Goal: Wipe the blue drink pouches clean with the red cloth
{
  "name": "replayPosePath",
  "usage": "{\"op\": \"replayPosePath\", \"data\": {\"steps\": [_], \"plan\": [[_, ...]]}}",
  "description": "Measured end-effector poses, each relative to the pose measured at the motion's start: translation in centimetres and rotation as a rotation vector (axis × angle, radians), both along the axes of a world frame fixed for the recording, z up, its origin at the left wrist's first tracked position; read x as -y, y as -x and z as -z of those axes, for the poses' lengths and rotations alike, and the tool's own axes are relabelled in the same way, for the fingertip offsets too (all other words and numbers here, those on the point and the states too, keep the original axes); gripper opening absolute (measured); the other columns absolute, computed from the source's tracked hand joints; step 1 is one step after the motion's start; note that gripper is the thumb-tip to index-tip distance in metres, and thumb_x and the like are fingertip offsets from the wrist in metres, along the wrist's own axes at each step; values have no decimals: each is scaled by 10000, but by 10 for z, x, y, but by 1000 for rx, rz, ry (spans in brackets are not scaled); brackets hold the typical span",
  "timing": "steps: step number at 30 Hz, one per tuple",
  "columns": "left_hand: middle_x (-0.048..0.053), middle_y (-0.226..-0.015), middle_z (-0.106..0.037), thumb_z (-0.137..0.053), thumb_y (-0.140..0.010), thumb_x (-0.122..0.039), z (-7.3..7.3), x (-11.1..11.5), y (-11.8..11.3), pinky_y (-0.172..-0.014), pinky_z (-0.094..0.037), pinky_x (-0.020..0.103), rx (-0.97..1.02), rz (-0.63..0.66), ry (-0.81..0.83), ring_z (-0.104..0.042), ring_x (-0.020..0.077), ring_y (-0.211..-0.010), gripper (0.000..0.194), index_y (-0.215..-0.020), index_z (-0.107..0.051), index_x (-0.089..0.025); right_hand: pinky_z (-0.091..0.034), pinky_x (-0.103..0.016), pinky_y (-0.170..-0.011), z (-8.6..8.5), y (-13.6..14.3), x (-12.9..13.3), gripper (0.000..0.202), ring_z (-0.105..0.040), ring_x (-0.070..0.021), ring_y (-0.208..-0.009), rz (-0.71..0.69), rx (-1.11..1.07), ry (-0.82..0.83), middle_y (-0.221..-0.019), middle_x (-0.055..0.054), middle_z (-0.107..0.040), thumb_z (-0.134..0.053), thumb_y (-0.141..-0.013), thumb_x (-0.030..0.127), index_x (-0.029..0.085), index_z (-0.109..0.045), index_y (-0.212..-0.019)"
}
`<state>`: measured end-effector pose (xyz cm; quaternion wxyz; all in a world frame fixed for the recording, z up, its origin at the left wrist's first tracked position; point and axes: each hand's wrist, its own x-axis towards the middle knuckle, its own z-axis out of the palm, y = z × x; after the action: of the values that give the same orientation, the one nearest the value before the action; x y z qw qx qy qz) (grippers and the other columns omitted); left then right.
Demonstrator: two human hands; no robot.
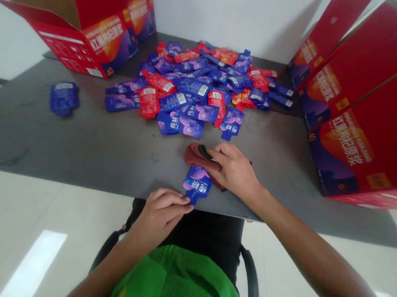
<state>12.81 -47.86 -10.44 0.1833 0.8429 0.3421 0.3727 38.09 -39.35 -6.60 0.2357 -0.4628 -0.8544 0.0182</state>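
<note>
A blue sachet (197, 184) with pink fruit and white characters lies at the table's front edge, its narrow spout pointing toward me. My left hand (166, 211) pinches that spout between its fingertips. Above it, my right hand (234, 170) is closed around a folded reddish-brown cloth (195, 155) with a black part at the fingers. The cloth rests on the upper end of the sachet and covers it. Behind my hands spreads a pile of blue and red sachets (193, 87).
An open red carton (108, 29) stands at the back left. Several red cartons (351, 137) stand on the right. Some stacked blue sachets (64, 98) lie apart on the left of the grey table (107, 154). A white wall is behind.
</note>
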Motion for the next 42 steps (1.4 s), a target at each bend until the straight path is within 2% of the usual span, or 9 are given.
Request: {"op": "replayPosePath", "data": {"steps": [5,9,13,17,22,28,34,38,42], "plan": [[17,-1026,-758,-704,-938,-140,1,0,0,-891,-500,373,16,-1,6,-631,200,-1013,174,-1069,-763,-239,-499,-375,-795,-17,-13,-16,313,-577,-239,-901,101,8,-61,-985,-89,-633,-598,-1005,369,185,-711,-1232],[13,-1028,-759,-672,-966,-167,4,1,1,-882,-488,374,6,-3,-4,-634,202,-1003,165,-1076,-764,-250,-513,-380,-811,-30,11,30,339,-584,-241,-948,-27,-81,-35,-1050,-96,-642,-567,-1017,354,200,-659,-1305],[14,-1025,-759,-658,-975,-171,5,1,2,-879,-483,380,-21,-27,-11,-627,207,-982,161,-1060,-770,-251,-529,-363,-828,-16,29,59,342,-594,-223,-955,-190,-54,95,-1070,-90,-661,-553,-1028,350,196,-649,-1318],[19,-1037,-755,-671,-967,-165,5,0,2,-892,-498,381,-5,3,1,-624,204,-1015,180,-1096,-763,-251,-522,-369,-834,0,12,25,375,-607,-232,-945,-60,-58,47,-1029,-93,-658,-588,-1013,414,176,-679,-1289],[28,-1045,-746,-663,-974,-183,-7,-2,2,-898,-521,387,-62,32,7,-621,204,-1020,168,-1102,-758,-239,-507,-382,-782,-12,-32,-18,308,-609,-252,-908,163,5,-86,-1005,-104,-653,-611,-994,378,159,-722,-1180],[115,-1289,-671,-690,-962,-328,-26,-7,-14,-1059,-513,471,-302,47,-60,-583,288,-1244,423,-1350,-632,-169,-505,-373,-760,-22,-59,21,181,-612,-233,-880,381,-268,-229,-942,-68,-622,-645,-958,362,211,-710,-1035],[136,-1642,-390,-648,-987,-268,-13,-8,-21,-1174,-440,492,-532,50,-189,-342,342,-1526,628,-1557,-417,-142,-481,-357,-704,-4,-73,46,192,-592,-214,-811,508,-343,-227,-885,-54,-606,-660,-942,396,210,-705,-935],[103,-1608,-449,-597,-1012,-200,-12,-8,-10,-1106,-505,490,-575,111,-244,-454,329,-1459,546,-1538,-456,-166,-475,-349,-713,1,-75,44,187,-588,-206,-819,483,-335,-191,-899,-51,-609,-659,-947,381,205,-712,-981],[79,-1457,-624,-562,-1017,-125,-22,-10,-1,-1013,-582,433,-398,190,-276,-597,277,-1339,431,-1446,-560,-167,-489,-349,-727,2,-74,41,191,-596,-207,-830,473,-341,-179,-893,-53,-610,-655,-948,378,198,-715,-971]]}}
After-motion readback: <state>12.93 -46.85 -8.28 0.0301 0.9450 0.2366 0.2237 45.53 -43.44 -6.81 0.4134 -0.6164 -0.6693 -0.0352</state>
